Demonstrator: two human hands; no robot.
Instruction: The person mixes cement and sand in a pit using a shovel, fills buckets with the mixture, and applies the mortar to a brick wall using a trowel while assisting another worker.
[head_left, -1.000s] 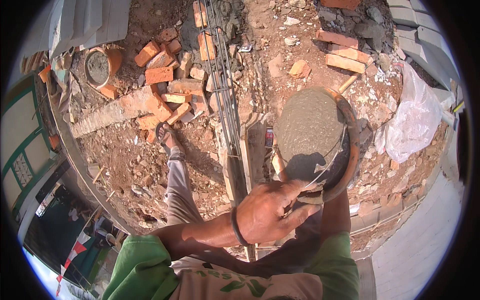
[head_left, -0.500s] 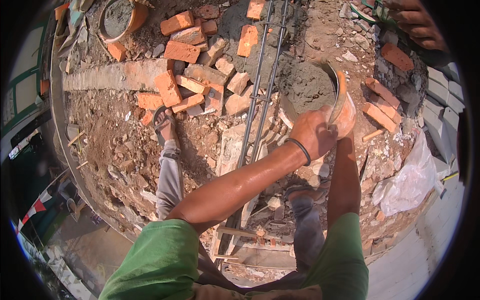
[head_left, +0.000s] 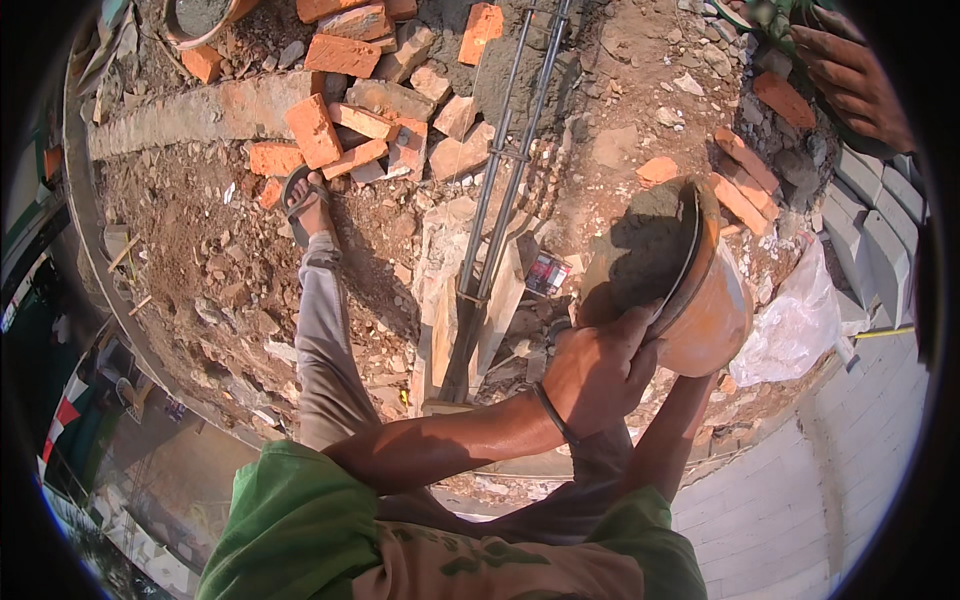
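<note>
Left hand: the hand (head_left: 600,375) has its fingers (head_left: 632,335) clamped on the near part of the rim of an orange-brown bucket (head_left: 718,315).
Right hand: hidden behind the bucket, above the right forearm (head_left: 675,430); whether those fingers are apart or together, I cannot tell.
Bucket: just beyond and to the right of the left fingers, held tilted, its mouth turned toward the left and its outer wall showing on the right.
Mortar in bucket: grey mortar (head_left: 648,240) lies in the shaded mouth, just beyond the left fingers; how much is in there cannot be told, but by its look the bucket is not emptied.
Mortar on ground: farther out and to the left of the fingers, a grey patch (head_left: 562,92) is already down around the tied steel bars (head_left: 508,153).
Bricks: one brick (head_left: 480,33) rests on that patch; well left of the fingers a loose brick pile (head_left: 340,130) lies unlaid, and beyond the bucket, to the right, is a small brick stack (head_left: 745,185).
Plastic sheet: a clear, crumpled sheet (head_left: 795,320) lies to the right of the fingers, past the bucket.
</note>
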